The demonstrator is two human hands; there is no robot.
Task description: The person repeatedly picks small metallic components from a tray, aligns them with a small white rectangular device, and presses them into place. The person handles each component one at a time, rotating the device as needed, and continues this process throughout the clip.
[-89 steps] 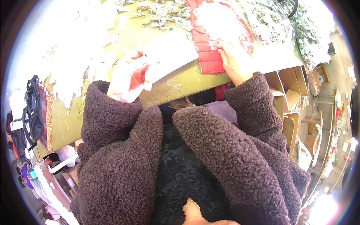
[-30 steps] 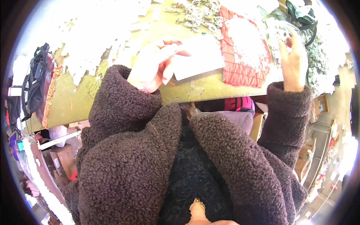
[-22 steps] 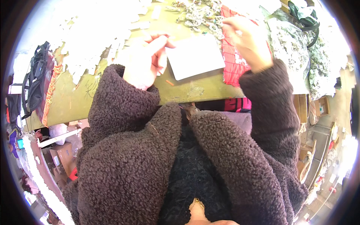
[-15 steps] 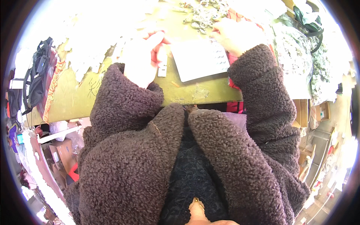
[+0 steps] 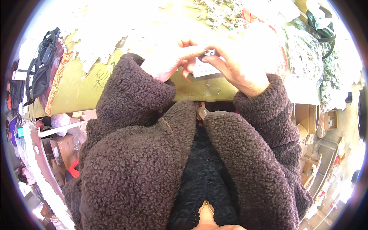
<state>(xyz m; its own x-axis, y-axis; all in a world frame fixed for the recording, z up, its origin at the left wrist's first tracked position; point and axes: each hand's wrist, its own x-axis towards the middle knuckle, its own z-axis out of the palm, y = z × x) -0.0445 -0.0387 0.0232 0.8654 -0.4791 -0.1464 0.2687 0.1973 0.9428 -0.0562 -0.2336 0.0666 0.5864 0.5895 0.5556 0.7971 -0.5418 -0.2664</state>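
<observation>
In front of me my left hand [image 5: 168, 59] and my right hand [image 5: 241, 71] meet, fingertips almost touching. Between them is a small dark, metallic-looking piece [image 5: 209, 53], pinched by both hands; its exact kind is too small to make out. Beneath the fingers lies a flat white rectangular thing [image 5: 205, 71], mostly covered by my hands. Strong glare washes out the backs of both hands. At the far side of the table is a scattered pile of small metallic-looking pieces [image 5: 222, 13], next to something red [image 5: 249, 16].
The olive-yellow table [image 5: 84, 92] carries pale ragged scraps [image 5: 90, 48] at left, beside a black strapped bag [image 5: 44, 65]. Clear plastic bags [image 5: 303, 57] fill the right side. Cardboard boxes [image 5: 306, 117] stand below on the right.
My right hand has come back from the far pile, toward me and left. My left hand has shifted right, and the two now meet over the white thing, which they mostly cover.
</observation>
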